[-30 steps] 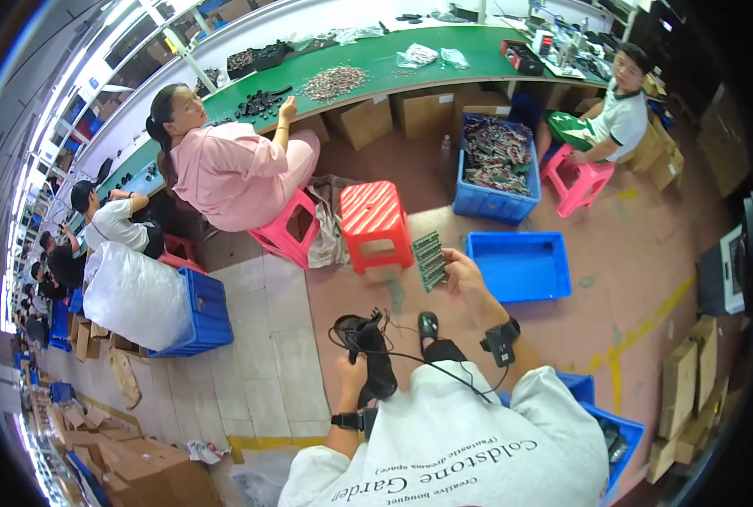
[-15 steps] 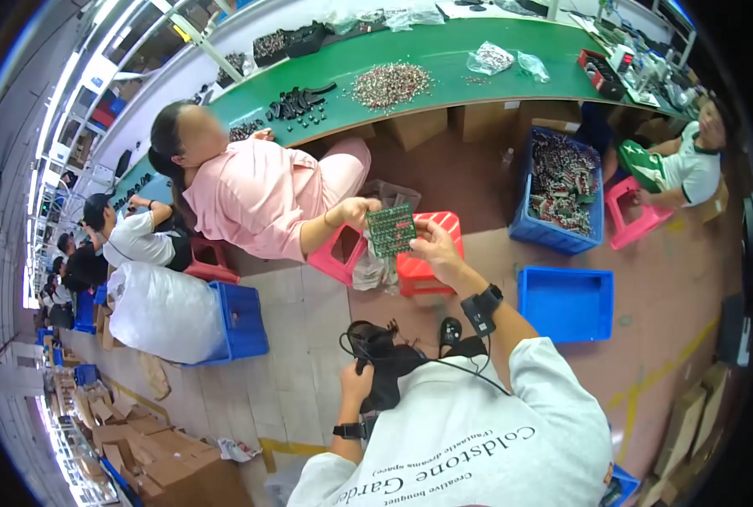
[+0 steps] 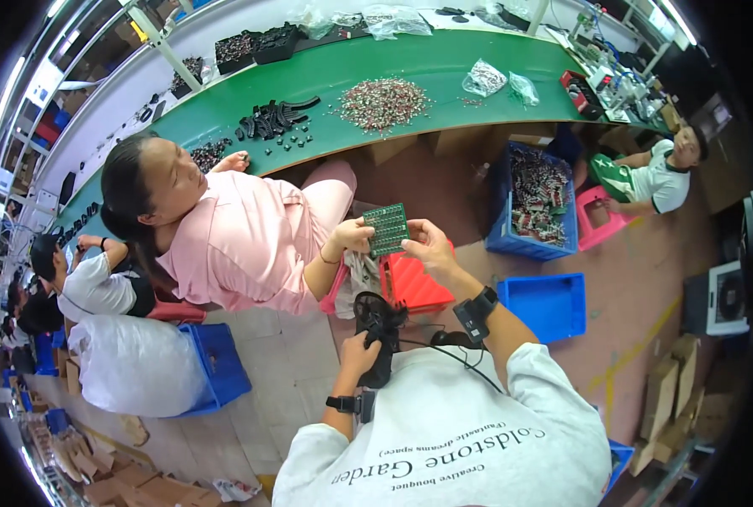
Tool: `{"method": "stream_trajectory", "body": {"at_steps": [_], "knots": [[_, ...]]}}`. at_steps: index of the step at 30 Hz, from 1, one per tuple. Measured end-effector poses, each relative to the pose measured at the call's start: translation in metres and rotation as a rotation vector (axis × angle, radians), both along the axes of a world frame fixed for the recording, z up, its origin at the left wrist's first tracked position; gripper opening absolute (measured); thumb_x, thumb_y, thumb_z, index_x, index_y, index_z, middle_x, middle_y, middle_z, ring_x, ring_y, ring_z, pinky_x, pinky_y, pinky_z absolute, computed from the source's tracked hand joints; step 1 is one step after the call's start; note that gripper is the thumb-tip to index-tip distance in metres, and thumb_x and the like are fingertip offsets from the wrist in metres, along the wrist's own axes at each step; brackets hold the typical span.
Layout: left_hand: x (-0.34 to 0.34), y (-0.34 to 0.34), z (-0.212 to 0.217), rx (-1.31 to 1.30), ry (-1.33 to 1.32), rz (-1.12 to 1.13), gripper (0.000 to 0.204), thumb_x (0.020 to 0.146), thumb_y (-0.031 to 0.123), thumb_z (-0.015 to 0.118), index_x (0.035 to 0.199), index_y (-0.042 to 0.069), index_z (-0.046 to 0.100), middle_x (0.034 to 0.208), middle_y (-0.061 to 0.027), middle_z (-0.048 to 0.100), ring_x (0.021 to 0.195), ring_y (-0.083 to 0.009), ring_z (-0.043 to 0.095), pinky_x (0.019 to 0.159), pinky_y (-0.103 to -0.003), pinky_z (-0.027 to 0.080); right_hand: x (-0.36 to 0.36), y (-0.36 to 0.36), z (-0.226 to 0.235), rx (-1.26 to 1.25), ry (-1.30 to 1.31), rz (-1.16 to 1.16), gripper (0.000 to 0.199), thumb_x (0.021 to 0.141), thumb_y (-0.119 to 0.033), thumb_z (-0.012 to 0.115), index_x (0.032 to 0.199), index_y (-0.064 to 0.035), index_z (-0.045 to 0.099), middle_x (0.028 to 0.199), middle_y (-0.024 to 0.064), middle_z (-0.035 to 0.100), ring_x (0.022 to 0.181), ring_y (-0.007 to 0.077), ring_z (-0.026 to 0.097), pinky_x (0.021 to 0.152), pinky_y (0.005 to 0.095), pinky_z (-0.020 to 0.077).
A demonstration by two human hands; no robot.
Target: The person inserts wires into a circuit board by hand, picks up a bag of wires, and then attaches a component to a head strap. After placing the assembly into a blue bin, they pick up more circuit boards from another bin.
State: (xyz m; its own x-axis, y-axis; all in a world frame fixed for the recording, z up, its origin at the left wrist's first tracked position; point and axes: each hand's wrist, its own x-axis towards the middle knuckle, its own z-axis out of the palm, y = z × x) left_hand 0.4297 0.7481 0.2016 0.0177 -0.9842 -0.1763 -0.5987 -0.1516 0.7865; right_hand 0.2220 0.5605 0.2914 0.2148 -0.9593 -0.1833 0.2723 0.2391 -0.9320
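Observation:
A green circuit board (image 3: 386,230) with rows of small parts is held up between two people. My right hand (image 3: 431,252) pinches its right edge, fingers closed. A seated co-worker in pink grips its left edge with one hand (image 3: 351,236). Lower down, in front of my body, my left hand (image 3: 358,353) is closed around a black handheld fan (image 3: 380,314) with a round, cage-like head. A dark cord runs from near it across my shirt. Below the board stands a red plastic stool (image 3: 416,283).
A green workbench (image 3: 452,63) carries a heap of small parts (image 3: 383,103) and black pieces (image 3: 277,118). Blue crates stand right, one full of parts (image 3: 538,194), one shallow (image 3: 543,306). A wrapped bundle (image 3: 135,365) sits left. Another person (image 3: 659,173) sits far right.
The fan has come up into clearer view in my left hand. The co-worker's head has turned toward the board. My view has shifted; both hands still hold the board.

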Motion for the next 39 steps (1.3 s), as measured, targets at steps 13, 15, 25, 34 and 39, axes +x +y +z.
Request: {"method": "stream_trajectory", "body": {"at_steps": [13,15,25,34,39], "knots": [[0.031,-0.054,0.007,0.036,-0.008,-0.05,0.029,0.074,0.028,0.063,0.083,0.001,0.065,0.074,-0.0247,0.062,0.073,-0.0422,0.062,0.065,-0.047,0.049,-0.013,0.018,-0.075,0.087,0.458,0.251,0.02,0.089,-0.013,0.058,0.105,-0.0016,0.063,0.095,0.0089,0.066,0.087,0.0162,0.064,0.075,0.0315,0.0517],[0.036,-0.056,0.005,0.054,0.019,-0.042,0.029,0.074,0.028,0.063,0.083,0.001,0.065,0.074,-0.0247,0.062,0.072,-0.042,0.062,0.065,-0.047,0.049,-0.047,0.054,-0.12,-0.069,0.773,0.408,0.024,0.085,-0.019,0.059,0.102,-0.0024,0.064,0.091,0.0139,0.067,0.084,0.0239,0.066,0.075,0.0364,0.0516],[0.044,-0.074,-0.005,0.064,-0.002,-0.112,0.031,0.073,0.031,0.063,0.081,0.001,0.064,0.074,-0.0245,0.062,0.072,-0.0424,0.062,0.065,-0.048,0.049,-0.148,0.189,-0.19,0.643,1.212,0.712,0.042,0.08,-0.034,0.055,0.104,-0.0015,0.067,0.102,0.0191,0.068,0.093,0.0343,0.065,0.082,0.0403,0.0486],[0.042,-0.082,-0.003,0.071,0.01,-0.133,0.031,0.073,0.031,0.063,0.081,0.001,0.065,0.072,-0.0231,0.062,0.071,-0.0415,0.062,0.065,-0.047,0.049,-0.129,0.192,-0.197,0.579,1.231,0.696,0.045,0.081,-0.035,0.054,0.11,-0.0019,0.066,0.117,0.0182,0.063,0.108,0.0328,0.059,0.093,0.0384,0.045],[0.041,-0.085,-0.005,0.06,0.018,-0.144,0.031,0.073,0.03,0.064,0.081,0.001,0.065,0.071,-0.0226,0.062,0.07,-0.0405,0.062,0.063,-0.046,0.049,-0.125,0.192,-0.182,0.563,1.171,0.653,0.043,0.079,-0.031,0.058,0.11,-0.0017,0.066,0.115,0.0224,0.063,0.108,0.0338,0.06,0.093,0.0382,0.0453]]}}
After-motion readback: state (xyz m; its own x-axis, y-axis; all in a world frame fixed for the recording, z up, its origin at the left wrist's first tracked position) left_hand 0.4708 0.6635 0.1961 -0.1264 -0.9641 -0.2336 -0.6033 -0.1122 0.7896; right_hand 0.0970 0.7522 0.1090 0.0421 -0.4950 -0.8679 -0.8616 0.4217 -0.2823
